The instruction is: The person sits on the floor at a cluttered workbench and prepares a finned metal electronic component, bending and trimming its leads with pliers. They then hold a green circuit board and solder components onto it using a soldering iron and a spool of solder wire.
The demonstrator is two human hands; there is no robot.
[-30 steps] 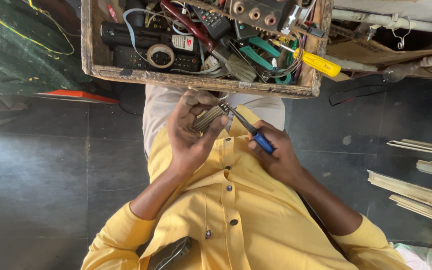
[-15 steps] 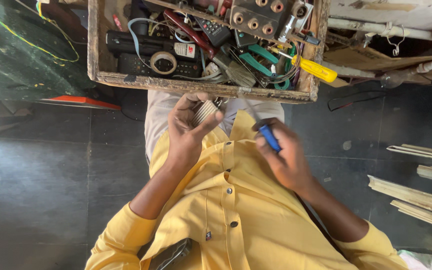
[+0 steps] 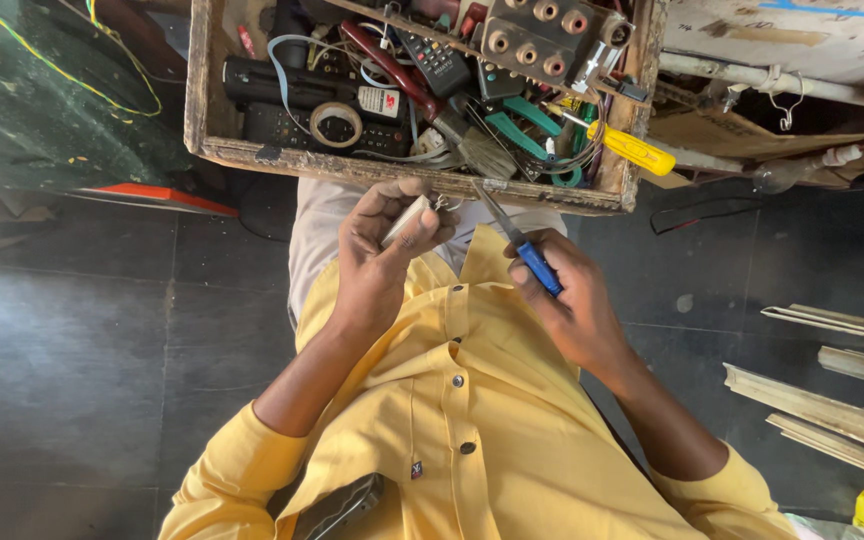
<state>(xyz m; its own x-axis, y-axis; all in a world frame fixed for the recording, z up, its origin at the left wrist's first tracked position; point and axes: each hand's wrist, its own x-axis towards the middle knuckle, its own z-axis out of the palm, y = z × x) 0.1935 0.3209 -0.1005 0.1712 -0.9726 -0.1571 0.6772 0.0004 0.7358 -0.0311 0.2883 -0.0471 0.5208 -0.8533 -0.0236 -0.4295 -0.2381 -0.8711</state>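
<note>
My left hand (image 3: 380, 250) grips a small pale rectangular part (image 3: 407, 217) with a bit of metal at its end, held up just below the wooden box. My right hand (image 3: 564, 300) holds a blue-handled screwdriver (image 3: 524, 250); its thin shaft points up and left toward the box's front wall, a little apart from the part. Both hands are over my yellow shirt (image 3: 452, 420). The wooden box (image 3: 392, 170) in front of me is full of tools and electronic parts.
In the box lie remote controls (image 3: 282, 85), a roll of tape (image 3: 336, 124), green-handled pliers (image 3: 527, 125), a yellow-handled screwdriver (image 3: 632, 150) and a metal connector panel (image 3: 537, 35). Pale wooden pieces (image 3: 837, 400) are at the right. A dark tiled floor (image 3: 82, 370) lies below. A phone (image 3: 342, 508) sits in my shirt pocket.
The left hand has turned the pale part and lifted it slightly. The right hand has drawn the screwdriver back a little from the part, tip now angled toward the box.
</note>
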